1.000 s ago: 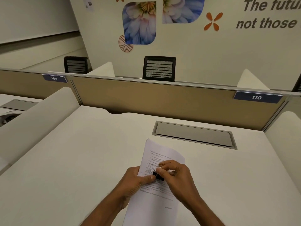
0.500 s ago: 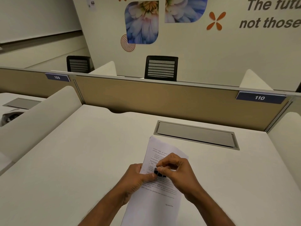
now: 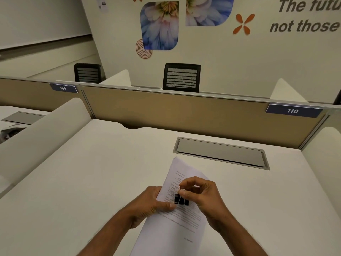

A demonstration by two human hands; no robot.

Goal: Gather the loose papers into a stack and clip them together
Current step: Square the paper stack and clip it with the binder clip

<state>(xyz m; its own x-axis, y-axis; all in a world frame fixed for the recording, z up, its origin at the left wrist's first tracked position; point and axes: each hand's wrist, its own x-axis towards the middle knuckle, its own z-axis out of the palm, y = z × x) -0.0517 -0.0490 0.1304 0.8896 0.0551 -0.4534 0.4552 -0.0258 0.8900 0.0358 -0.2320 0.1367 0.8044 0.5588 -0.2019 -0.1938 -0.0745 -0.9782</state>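
Note:
A stack of white printed papers point(image 3: 171, 230) is held above the near middle of the white desk point(image 3: 83, 182), its far end bending upward. My left hand point(image 3: 153, 204) grips the stack's left edge, thumb pressed on the top sheet. A small black binder clip point(image 3: 181, 200) sits against the top sheet beside that thumb. My right hand point(image 3: 202, 195) pinches the clip's silver wire handle between thumb and forefinger. Whether the clip's jaws bite the paper's edge is hidden by my fingers.
A grey cable-tray lid point(image 3: 220, 154) is set into the desk beyond the papers. A tan partition point(image 3: 184, 111) closes the far side, and curved white dividers point(image 3: 42, 137) flank the desk left and right. Two black chairs point(image 3: 181, 77) stand behind the partition.
My right fingers have shifted on the clip and now pinch its wire handle higher up. Both hands and the stack stay in about the same place.

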